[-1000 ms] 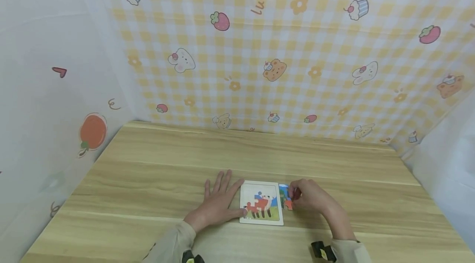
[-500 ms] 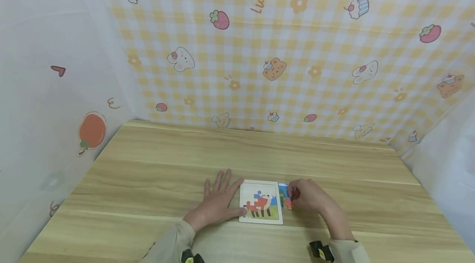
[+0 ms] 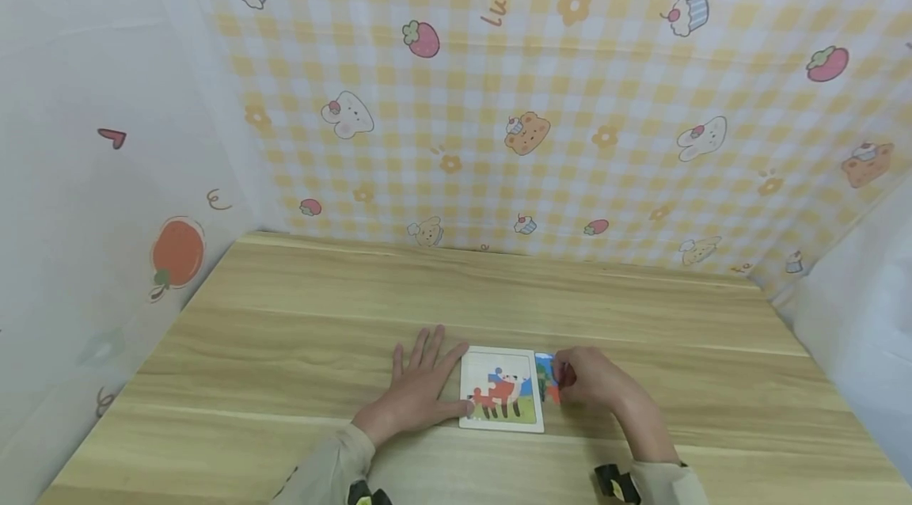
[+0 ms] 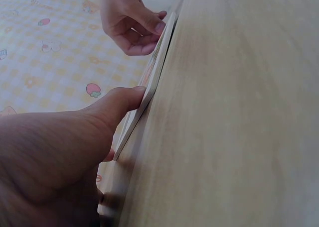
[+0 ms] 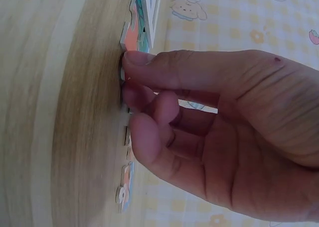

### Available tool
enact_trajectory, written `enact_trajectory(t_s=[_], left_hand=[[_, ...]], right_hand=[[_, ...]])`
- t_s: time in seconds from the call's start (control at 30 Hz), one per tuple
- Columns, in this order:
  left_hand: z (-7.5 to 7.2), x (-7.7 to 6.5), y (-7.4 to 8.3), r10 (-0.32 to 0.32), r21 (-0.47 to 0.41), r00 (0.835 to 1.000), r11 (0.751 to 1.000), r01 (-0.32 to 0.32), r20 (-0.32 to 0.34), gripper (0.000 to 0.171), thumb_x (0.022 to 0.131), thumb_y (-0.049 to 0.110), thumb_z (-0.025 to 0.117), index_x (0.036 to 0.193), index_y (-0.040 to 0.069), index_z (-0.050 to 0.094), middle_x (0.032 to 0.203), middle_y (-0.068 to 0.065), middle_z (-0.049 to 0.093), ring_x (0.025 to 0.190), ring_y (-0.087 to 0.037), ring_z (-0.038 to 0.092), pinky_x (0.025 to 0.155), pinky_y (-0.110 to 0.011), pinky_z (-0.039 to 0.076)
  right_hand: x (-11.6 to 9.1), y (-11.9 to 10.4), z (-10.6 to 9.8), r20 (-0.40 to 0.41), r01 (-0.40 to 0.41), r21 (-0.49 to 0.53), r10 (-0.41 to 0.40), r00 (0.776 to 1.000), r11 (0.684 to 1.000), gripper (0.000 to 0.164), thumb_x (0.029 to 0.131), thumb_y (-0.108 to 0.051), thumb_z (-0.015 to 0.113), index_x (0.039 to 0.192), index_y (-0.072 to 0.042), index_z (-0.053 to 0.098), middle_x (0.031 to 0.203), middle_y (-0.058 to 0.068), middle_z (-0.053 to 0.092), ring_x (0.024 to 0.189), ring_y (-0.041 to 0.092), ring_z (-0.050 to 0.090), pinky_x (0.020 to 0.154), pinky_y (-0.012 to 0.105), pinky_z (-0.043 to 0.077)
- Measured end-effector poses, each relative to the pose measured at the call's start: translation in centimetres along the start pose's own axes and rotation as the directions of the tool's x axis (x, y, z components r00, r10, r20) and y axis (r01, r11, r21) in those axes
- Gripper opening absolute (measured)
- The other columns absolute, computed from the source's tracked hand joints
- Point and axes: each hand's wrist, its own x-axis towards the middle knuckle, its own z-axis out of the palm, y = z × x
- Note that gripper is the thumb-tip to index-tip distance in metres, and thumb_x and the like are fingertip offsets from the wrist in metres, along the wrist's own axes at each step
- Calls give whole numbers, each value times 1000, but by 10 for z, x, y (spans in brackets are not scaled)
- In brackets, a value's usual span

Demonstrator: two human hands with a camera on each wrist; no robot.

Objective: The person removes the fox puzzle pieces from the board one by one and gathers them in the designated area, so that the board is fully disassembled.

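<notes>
A square puzzle board [image 3: 502,427] with a pale frame lies on the wooden table, a partly assembled picture of a red animal inside it. My left hand [image 3: 409,400] rests with fingers spread at the board's left side. Its thumb [image 4: 130,96] lies on the frame, and the index fingertip is at the far left corner. Along the right side of the board lie blue, green and orange puzzle pieces [image 3: 545,374]. Over them my right hand [image 3: 594,380] pinches a puzzle piece low at the table between thumb [image 5: 142,58] and fingers, which mostly hide it.
More loose puzzle pieces [image 5: 125,187] lie beyond the right hand's fingers in the right wrist view. A yellow checked cloth [image 3: 470,93] hangs behind the table [image 3: 342,283], with white cloth at the left and right sides.
My right hand has shifted slightly toward me, and its fingers now cover more of the orange piece beside the board. The left hand and the board stay in place.
</notes>
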Motion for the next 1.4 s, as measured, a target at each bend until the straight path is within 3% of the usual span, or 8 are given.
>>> enact_trajectory(t_s=[0.27,0.67,0.93,1.2,1.4], left_hand=[[0,0,0,3,-8,1000,1000,-3,-1,83,81,54,62,147,15,29,153,-22,2,138,-40,-5,99,-67,-9],[-2,-2,-3,4,1,1000,1000,-4,7,84,81,55,61,147,15,29,152,-22,3,138,-39,-6,100,-66,-8],[1,-1,0,12,6,1000,1000,-12,0,84,81,56,60,147,16,28,153,-22,1,138,-40,-6,99,-67,-9],[2,-2,-1,7,13,1000,1000,-7,-15,83,80,55,61,146,16,29,152,-22,3,138,-40,-5,100,-67,-7],[1,-1,-1,9,20,1000,1000,-8,-12,84,81,56,60,147,16,28,152,-22,3,138,-40,-4,100,-66,-7]], right_hand=[[-1,1,-2,5,-7,9,7,1000,1000,22,70,8,71,76,-7,56,67,1,49,63,16,45,54,27,39],[-7,1,-13,-47,139,72,-136,990,988,13,78,1,66,80,-6,55,68,-3,49,60,10,44,51,23,39],[-2,-14,-3,-64,183,23,-181,981,983,15,87,-16,65,75,-15,55,54,-11,42,46,1,34,43,20,32],[5,-29,13,-15,254,24,-254,967,967,9,86,-7,62,81,-13,57,57,-10,45,48,0,36,43,18,33],[9,-35,25,22,266,10,-266,964,964,13,86,-5,63,97,-7,58,64,-9,50,54,2,42,50,21,40]])
